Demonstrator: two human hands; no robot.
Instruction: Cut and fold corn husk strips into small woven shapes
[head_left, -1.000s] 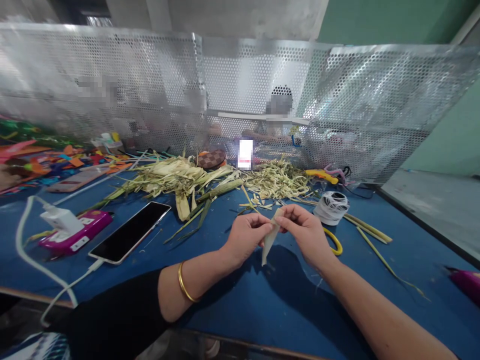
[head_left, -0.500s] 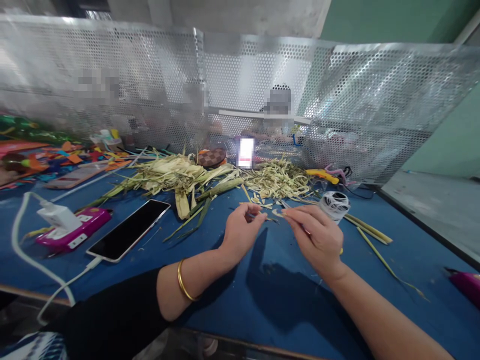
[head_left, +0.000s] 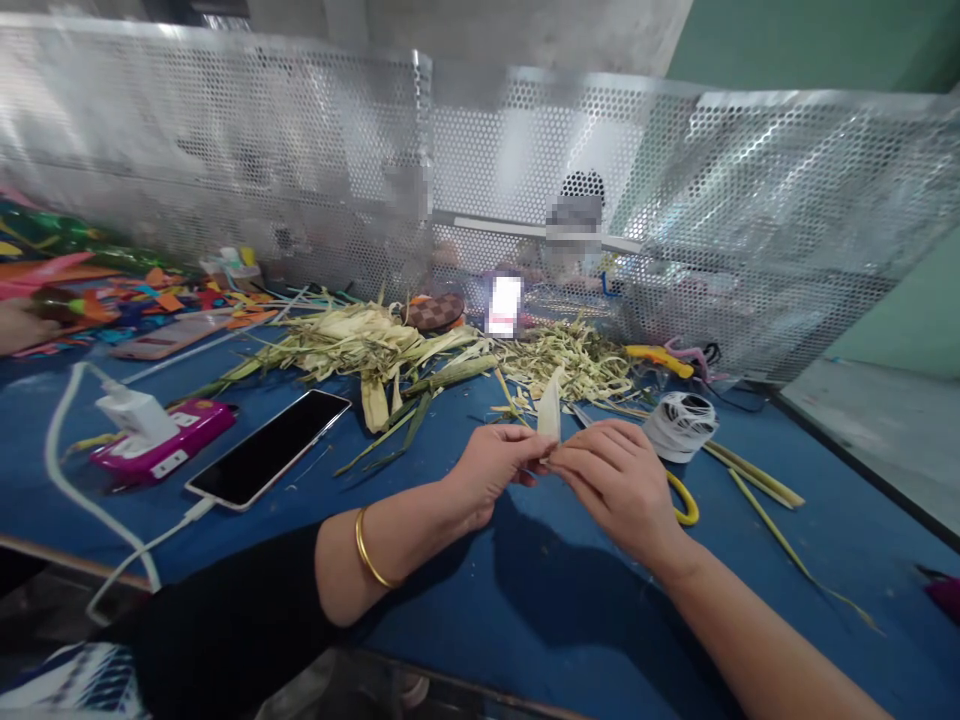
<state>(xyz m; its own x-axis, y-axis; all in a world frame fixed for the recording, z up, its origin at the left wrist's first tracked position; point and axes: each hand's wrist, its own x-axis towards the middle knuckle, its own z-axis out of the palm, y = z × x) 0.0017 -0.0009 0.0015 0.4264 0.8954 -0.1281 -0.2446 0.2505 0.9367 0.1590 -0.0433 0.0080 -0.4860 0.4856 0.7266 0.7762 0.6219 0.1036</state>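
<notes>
My left hand and my right hand meet above the blue table, both pinching one pale leaf strip whose pointed tip stands upright between the fingertips. A gold bangle sits on my left wrist below a black sleeve. Yellow-handled scissors lie on the table just right of my right hand, partly hidden by it. A spool of white thread stands a little farther right.
A heap of green and pale leaves and cut scraps lies ahead. A phone on a white cable and a pink power strip lie left. A perforated metal screen closes the back; people sit behind it.
The leaf strip hung down from my fingers a second ago; now its tip points up. My hands spread briefly, then came back together. The view shifted slightly left.
</notes>
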